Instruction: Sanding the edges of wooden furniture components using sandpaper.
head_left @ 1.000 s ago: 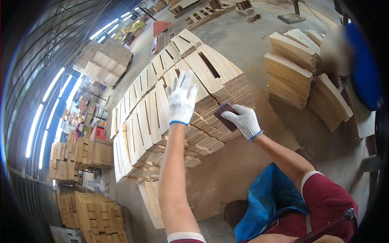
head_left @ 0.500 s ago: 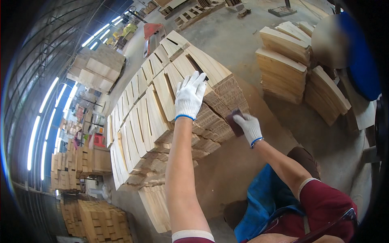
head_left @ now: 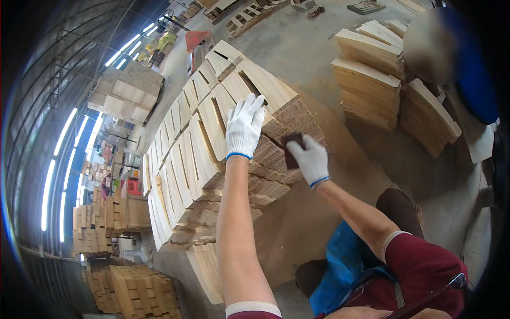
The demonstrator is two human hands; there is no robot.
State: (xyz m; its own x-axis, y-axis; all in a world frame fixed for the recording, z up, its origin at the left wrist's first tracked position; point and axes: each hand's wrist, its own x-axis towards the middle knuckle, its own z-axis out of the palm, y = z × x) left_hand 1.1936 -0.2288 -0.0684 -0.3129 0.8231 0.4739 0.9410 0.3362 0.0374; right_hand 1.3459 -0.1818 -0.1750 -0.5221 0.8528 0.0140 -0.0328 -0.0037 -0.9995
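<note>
Pressing flat on the top of the big stack of pale wooden boards [head_left: 212, 133], left hand [head_left: 243, 127] in a white work glove, fingers [head_left: 254, 106] spread open and holding nothing, seemingly steadying the pile. Clamped in the right hand [head_left: 311, 159], also gloved, a small dark brown block [head_left: 291, 149] (perhaps a sanding pad), fingers closed around it and held against the layered board ends on the stack's side, likely for rubbing the edges smooth. Standing well apart to the right, more piles of cut boards [head_left: 366, 80] on the concrete floor [head_left: 308, 48]. Visible far behind the stack, a red cart-like shape [head_left: 197, 40]. No labels or signs legible; only stacked timber [head_left: 133, 287] at lower left.
</note>
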